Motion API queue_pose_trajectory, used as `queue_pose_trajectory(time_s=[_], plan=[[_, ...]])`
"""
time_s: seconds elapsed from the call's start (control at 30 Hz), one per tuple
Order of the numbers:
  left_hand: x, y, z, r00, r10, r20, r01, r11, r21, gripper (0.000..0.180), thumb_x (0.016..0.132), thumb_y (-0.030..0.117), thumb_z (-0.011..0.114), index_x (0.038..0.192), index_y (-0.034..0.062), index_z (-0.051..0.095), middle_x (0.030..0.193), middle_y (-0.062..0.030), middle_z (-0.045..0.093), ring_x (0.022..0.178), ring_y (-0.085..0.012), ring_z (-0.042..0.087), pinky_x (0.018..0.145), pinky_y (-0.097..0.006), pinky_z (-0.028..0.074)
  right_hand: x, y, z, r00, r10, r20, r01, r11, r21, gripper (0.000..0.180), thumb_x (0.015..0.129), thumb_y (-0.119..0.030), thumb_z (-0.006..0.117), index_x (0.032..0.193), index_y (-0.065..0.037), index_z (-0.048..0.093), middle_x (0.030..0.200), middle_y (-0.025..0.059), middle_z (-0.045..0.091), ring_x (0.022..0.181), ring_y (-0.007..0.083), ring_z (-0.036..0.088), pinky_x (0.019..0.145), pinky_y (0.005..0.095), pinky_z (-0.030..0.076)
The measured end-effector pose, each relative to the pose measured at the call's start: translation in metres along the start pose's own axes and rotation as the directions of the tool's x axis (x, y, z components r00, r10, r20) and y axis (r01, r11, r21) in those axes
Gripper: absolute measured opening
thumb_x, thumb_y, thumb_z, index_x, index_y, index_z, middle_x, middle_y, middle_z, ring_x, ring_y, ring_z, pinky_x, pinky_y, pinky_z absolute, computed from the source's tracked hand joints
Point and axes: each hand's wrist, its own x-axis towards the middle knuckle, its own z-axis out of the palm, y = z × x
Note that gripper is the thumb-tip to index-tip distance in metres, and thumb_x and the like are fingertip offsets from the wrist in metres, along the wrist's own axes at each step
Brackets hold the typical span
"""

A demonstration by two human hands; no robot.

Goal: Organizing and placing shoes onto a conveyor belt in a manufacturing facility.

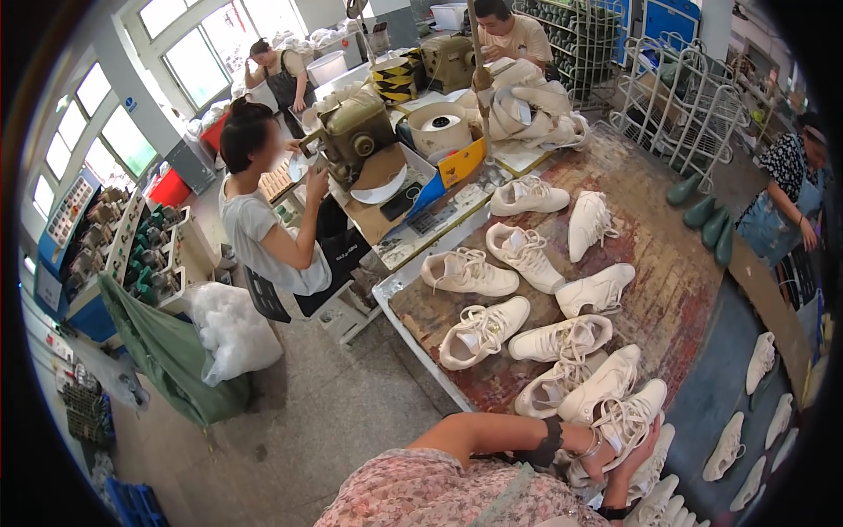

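Observation:
A cream lace-up sneaker is held between my two hands at the table's near right edge. My left hand closes around the sneaker's near side, a bracelet and a dark band on that arm. On the sneaker's right side, the fingers of my right hand wrap the sole edge; a dark strap circles that wrist. Just beyond, another cream sneaker lies against similar ones. Several more, such as a sneaker with loose laces, are spread over the worn wooden tabletop.
To the right runs a dark belt carrying more sneakers. Green shoe lasts lie at the table's far right corner. A seated co-worker works at a sewing machine on the left. White wire racks stand behind.

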Motion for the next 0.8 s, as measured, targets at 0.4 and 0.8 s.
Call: queue_pose_trajectory(time_s=[0.4, 0.8], plan=[[-0.007, 0.015, -0.019, 0.994, -0.022, 0.105, 0.019, 0.999, 0.027, 0.062, 0.074, 0.049, 0.056, 0.102, -0.0057, 0.064, 0.101, -0.0261, 0.064, 0.096, -0.0377, 0.061, 0.087, -0.042, 0.046, 0.001, -0.001, 0.001, 0.997, 0.076, -0.014, -0.073, 0.984, 0.165, 0.039, 0.096, -0.014, 0.037, 0.129, 0.006, 0.044, 0.138, 0.014, 0.041, 0.121, 0.0239, 0.046, 0.102, 0.0318, 0.035], [0.007, 0.005, -0.006, 0.992, -0.009, 0.13, 0.023, 0.994, -0.104, 0.057, 0.074, 0.049, 0.055, 0.093, -0.0033, 0.067, 0.094, -0.0234, 0.066, 0.088, -0.0362, 0.063, 0.082, -0.041, 0.048, -0.004, -0.015, -0.009, 1.0, -0.026, 0.007, 0.027, 0.996, -0.081, 0.043, 0.094, -0.019, 0.039, 0.129, 0.006, 0.045, 0.134, 0.015, 0.047, 0.122, 0.0253, 0.044, 0.104, 0.0322, 0.031]])
